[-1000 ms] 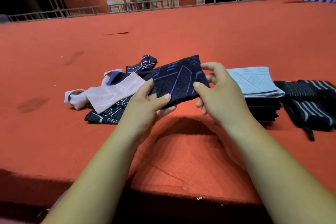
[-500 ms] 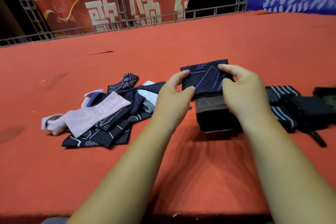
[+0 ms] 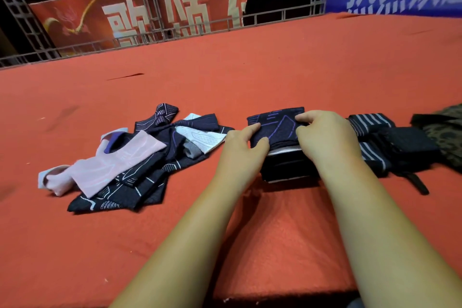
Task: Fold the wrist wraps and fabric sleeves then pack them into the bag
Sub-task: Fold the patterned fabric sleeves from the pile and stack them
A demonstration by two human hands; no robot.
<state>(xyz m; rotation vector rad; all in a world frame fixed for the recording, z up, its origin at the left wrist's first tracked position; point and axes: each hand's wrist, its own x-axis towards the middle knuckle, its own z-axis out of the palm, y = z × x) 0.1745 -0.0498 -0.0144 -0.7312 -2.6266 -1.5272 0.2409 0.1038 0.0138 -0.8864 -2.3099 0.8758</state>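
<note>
A folded dark sleeve with purple lines (image 3: 277,125) lies on top of a stack of folded sleeves (image 3: 287,167). My left hand (image 3: 245,150) pinches its left edge between thumb and fingers. My right hand (image 3: 325,137) grips its right edge, fingers curled over the top. A loose pile of unfolded sleeves (image 3: 140,165), pink (image 3: 117,165), white (image 3: 202,137) and dark patterned, lies to the left. Black striped wrist wraps (image 3: 370,122) lie right of the stack. A camouflage bag (image 3: 447,132) shows at the far right edge.
Everything rests on a red carpeted platform (image 3: 250,70) whose front edge runs below my forearms. Metal railing (image 3: 175,32) and red and blue banners stand along the far side. A black strap (image 3: 417,185) trails from the wraps.
Both hands carried the folded dark sleeve rightward from above the loose pile and set it down onto the stack, covering the light sleeve that was on top.
</note>
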